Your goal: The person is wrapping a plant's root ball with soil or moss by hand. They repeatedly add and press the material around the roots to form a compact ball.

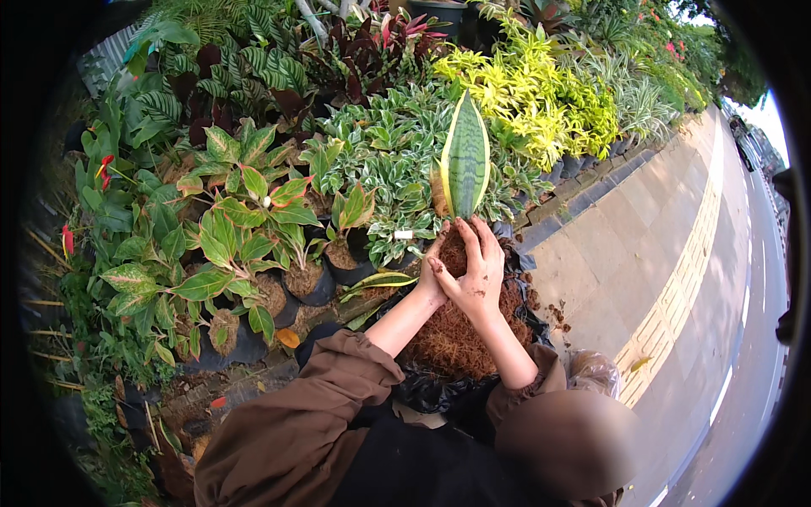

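A snake plant leaf [466,158], dark green with yellow margins, rises upright in front of me. Around its base is a rounded clump of brown coir-like growing medium [452,251]. My left hand [434,274] cups this clump from the left. On the other side my right hand [479,274] wraps it, thumb across the front and soil on the skin. Just below both hands lies a heap of loose brown fibre [437,339] in an opened black plastic bag [434,390]. Another yellow-edged leaf [383,279] lies to the left of my left wrist.
Potted aglaonemas [237,234] crowd the left, with variegated plants [386,158] and yellow-leaved plants [538,101] behind. A white tag [403,234] sits among leaves. Right are spilled crumbs [559,315], a clear plastic bag [594,372], the paved walkway [608,253], its tactile strip [671,304] and a road [754,329].
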Demonstrator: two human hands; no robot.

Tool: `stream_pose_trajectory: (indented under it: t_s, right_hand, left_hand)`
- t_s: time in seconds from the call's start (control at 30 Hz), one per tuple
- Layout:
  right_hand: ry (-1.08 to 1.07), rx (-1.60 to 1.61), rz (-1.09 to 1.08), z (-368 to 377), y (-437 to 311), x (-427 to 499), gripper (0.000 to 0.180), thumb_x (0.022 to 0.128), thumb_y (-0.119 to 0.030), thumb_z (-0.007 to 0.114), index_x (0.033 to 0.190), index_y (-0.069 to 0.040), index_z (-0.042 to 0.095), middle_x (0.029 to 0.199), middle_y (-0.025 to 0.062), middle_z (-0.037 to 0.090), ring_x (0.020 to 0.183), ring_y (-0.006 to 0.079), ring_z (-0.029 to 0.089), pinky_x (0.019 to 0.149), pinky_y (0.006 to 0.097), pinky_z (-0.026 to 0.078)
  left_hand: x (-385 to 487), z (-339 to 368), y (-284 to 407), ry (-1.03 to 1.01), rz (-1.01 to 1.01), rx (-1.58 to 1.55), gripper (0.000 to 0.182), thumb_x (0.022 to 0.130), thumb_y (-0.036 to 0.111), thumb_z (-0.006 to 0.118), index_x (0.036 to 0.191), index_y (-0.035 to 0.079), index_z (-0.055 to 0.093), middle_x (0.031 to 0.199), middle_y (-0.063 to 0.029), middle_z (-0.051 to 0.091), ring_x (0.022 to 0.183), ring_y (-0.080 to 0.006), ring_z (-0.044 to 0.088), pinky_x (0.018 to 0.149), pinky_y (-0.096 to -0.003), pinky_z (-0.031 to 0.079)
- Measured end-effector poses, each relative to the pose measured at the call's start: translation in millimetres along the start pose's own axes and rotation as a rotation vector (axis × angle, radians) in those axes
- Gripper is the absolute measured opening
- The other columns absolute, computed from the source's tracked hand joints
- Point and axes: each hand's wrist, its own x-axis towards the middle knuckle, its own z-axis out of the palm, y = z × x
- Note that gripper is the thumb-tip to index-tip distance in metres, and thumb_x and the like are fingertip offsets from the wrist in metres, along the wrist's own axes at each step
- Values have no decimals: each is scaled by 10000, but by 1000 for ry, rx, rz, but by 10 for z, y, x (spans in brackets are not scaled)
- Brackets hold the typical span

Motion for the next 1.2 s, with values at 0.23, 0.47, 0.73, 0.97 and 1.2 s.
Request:
stream_pose_trajectory:
  t_s: [0.23, 0.47, 0.73, 0.97, 1.2]
  right_hand:
    - [-48, 240, 42, -66, 99, 20, 785, 784, -397, 689, 1416, -56, 371, 1359, 209, 459, 1243, 390, 457, 1038, 467, 361]
    - [-44, 1344, 618, 99, 324, -14, 772, 951, -640, 318, 1495, -96, 244, 1494, 138, 338, 1366, 274, 342, 1138, 440, 249]
    - [112, 1875, 928, 206, 335, -93, 588, 975, -513, 416, 1433, -145, 385, 1431, 98, 434, 1286, 269, 447, 1080, 446, 366]
    - [234, 1970, 993, 136, 482, 13, 538, 951, -486, 455, 1348, -124, 478, 1330, 100, 529, 1210, 276, 509, 1043, 442, 400]
    - [143, 1225, 652, -78, 408, 79, 446, 995, -293, 464, 1380, -69, 449, 1368, 92, 485, 1257, 201, 453, 1065, 342, 347]
  left_hand:
    - [-8, 134, 124, 65, -4, 93, 442, 1001, 316, 321, 1300, 51, 509, 1269, -105, 584, 1126, -243, 589, 995, -404, 463]
    - [-75, 274, 203, 118, -130, -97, 655, 933, 576, 408, 1310, 54, 524, 1318, -128, 558, 1181, -280, 554, 1042, -447, 403]
    - [60, 341, 70, 14, 192, 360, 683, 974, 562, 366, 1435, 58, 334, 1366, -130, 482, 1223, -228, 504, 1052, -394, 376]
    - [-67, 600, 163, 85, 760, 1387, 683, 968, 389, 469, 1484, 24, 209, 1530, -181, 228, 1432, -310, 196, 1165, -406, 140]
    - [-92, 578, 97, -138, 436, 805, 610, 1004, 345, 425, 1465, -17, 258, 1516, -140, 300, 1407, -230, 278, 1156, -339, 192]
